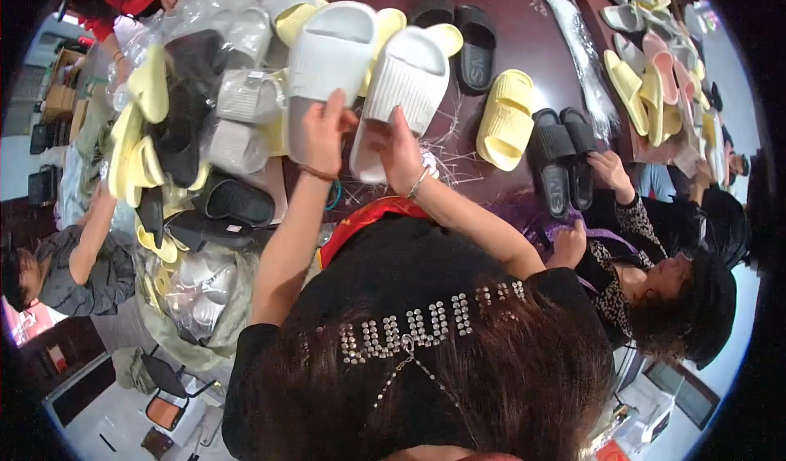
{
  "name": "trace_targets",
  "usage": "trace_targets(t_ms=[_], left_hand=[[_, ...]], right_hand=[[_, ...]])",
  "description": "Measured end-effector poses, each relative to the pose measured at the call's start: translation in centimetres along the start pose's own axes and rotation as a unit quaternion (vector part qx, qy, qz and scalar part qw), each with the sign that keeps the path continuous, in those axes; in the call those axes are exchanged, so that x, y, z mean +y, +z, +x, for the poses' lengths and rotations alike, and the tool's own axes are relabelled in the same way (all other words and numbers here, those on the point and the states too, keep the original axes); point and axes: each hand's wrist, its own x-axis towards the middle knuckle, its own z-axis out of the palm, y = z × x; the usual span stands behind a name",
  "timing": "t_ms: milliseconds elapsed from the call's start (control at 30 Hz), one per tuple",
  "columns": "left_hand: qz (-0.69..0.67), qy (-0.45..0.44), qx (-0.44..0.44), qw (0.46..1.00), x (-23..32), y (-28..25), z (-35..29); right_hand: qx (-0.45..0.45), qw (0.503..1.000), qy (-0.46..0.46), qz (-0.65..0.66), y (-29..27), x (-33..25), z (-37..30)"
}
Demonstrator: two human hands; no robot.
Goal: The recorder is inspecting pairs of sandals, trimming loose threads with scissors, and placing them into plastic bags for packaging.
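Observation:
A pair of pale grey slide slippers is held up in front of me over the dark red table. My left hand (pixel 327 137) is closed on the near end of the left slipper (pixel 332 60), thumb and fingers around its sole. My right hand (pixel 397 154) grips the inner edge of the right slipper (pixel 409 80), which has a ribbed strap; some fingers are hidden behind it. Both toe ends point away from me, and the two slippers are slightly apart. Yellow slippers (pixel 391 25) lie just behind them.
Bagged grey slippers (pixel 237 109) pile up on the left. Black slippers (pixel 475 47) and a yellow slipper (pixel 506 117) lie to the right. Thin white strips (pixel 446 146) litter the table (pixel 532 51). A person's hand (pixel 607 170) is near a black pair at right; another person works at left.

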Motion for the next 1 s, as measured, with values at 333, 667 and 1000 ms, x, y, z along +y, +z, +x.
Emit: trace_targets(t_ms=[333, 667, 1000], left_hand=[[-0.061, 0.005, -0.127, 0.99, 1.8, 2.1, -2.6], [0.15, 0.365, -0.216, 0.893, 4.8, 7.1, -7.9], [0.124, 0.129, -0.147, 0.973, 2.8, -0.6, -8.5]], right_hand=[[-0.086, 0.883, -0.248, -0.389, -1.1, -3.9, 2.6], [-0.429, 0.865, -0.232, 0.118, -2.8, -4.2, 6.0], [-0.164, 0.973, -0.158, 0.047, -1.7, -9.5, 4.6]])
